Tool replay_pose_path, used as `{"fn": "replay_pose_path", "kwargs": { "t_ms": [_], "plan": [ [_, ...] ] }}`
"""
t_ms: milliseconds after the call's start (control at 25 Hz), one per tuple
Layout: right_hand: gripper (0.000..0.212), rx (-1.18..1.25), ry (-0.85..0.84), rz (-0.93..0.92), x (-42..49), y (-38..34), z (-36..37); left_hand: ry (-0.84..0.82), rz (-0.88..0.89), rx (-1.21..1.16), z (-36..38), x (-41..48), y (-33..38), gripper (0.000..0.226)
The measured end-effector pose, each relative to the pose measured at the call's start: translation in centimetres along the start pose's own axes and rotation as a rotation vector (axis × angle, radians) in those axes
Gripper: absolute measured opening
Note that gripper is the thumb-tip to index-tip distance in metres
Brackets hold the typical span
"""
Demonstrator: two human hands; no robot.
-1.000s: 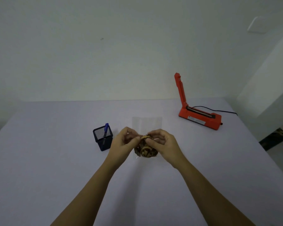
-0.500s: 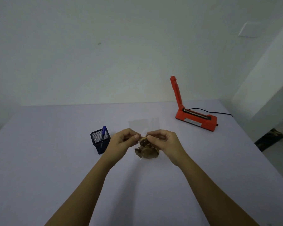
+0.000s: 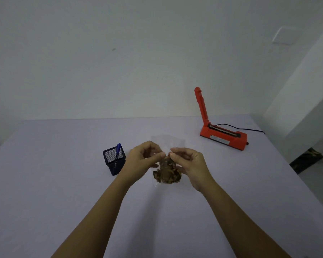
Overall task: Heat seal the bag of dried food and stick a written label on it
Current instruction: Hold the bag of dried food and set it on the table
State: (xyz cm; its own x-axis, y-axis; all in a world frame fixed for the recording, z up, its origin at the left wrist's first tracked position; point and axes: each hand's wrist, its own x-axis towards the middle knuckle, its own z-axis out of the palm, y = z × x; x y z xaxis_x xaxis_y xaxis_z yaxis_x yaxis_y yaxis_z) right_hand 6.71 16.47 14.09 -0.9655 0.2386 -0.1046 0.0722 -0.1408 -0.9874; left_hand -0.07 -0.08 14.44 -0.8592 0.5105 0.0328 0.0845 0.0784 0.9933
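A clear plastic bag (image 3: 167,144) with brown dried food (image 3: 167,173) in its lower part is held above the table's middle. My left hand (image 3: 143,161) pinches the bag just above the food on the left side. On the right side my right hand (image 3: 189,163) pinches it at the same height. The bag's empty top stands up behind my fingers. An orange heat sealer (image 3: 223,137) sits at the far right of the table with its arm raised upright. A blue pen (image 3: 117,152) stands in a black mesh holder (image 3: 113,161) just left of my left hand.
The pale table (image 3: 63,183) runs to a white wall at the back. A black cord (image 3: 250,129) leads from the sealer toward the right edge. A white wall block stands to the right, with dark floor below it.
The bag has been lifted a little and the food has settled lower beneath my fingers. Both hands keep their pinch. The camera has shifted slightly.
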Motion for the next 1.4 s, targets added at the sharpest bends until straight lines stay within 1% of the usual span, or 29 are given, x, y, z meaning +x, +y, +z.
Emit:
{"fn": "replay_pose_path", "kwargs": {
  "t_ms": [80, 120, 240, 320, 400, 520, 640, 760, 880, 1000, 1160, 1240, 1400],
  "plan": [
    [0.024, -0.039, -0.058, 0.029, 0.0, -0.2, -0.3, -0.002, -0.005, 0.005, -0.1, 0.0, -0.1, 0.013],
    [0.023, -0.073, -0.082, 0.035, -0.1, -0.3, -0.4, -0.002, -0.014, 0.000, -0.1, -0.1, -0.2, 0.013],
    [0.012, -0.227, -0.079, -0.046, -0.1, -0.1, -0.6, 0.013, -0.013, 0.086, -0.3, -0.3, -0.5, 0.017],
    [0.011, -0.290, -0.058, -0.086, -0.1, 0.2, -0.7, 0.029, 0.013, 0.170, -0.4, -0.3, -0.7, 0.012],
    [0.014, -0.248, -0.067, -0.068, -0.1, 0.3, -0.9, 0.034, 0.023, 0.162, -0.5, -0.3, -0.9, 0.008],
    [0.015, -0.220, -0.074, -0.036, -0.1, 0.5, -1.2, 0.028, 0.009, 0.064, -0.3, -0.5, -1.4, 0.013],
    [0.012, -0.232, -0.055, 0.002, -0.2, 1.5, -1.6, 0.016, -0.071, -0.025, 0.1, -0.5, -2.5, 0.016],
    [0.011, -0.257, -0.052, 0.091, -0.2, 4.2, -2.0, -0.020, -0.203, -0.029, 0.6, -0.8, -5.2, 0.013],
    [0.009, -0.301, -0.055, 0.202, -0.6, 8.6, -2.4, -0.023, -0.345, 0.039, 1.4, -1.7, -9.4, 0.012],
    [0.007, -0.316, -0.056, 0.308, -0.6, 13.0, -2.8, -0.028, -0.447, 0.109, 2.4, -2.3, -13.5, 0.012],
    [0.008, -0.356, -0.046, 0.392, 0.9, 16.9, -3.4, -0.021, -0.480, 0.300, 3.1, -1.8, -17.3, 0.014],
    [0.013, -0.413, -0.040, 0.395, 2.2, 18.5, -3.7, -0.019, -0.473, 0.408, 3.3, -1.1, -18.6, 0.014],
    [0.017, -0.580, -0.026, 0.310, 4.3, 20.0, -4.3, -0.033, -0.450, 0.536, 3.2, 0.6, -20.2, 0.014]
  ]
}}
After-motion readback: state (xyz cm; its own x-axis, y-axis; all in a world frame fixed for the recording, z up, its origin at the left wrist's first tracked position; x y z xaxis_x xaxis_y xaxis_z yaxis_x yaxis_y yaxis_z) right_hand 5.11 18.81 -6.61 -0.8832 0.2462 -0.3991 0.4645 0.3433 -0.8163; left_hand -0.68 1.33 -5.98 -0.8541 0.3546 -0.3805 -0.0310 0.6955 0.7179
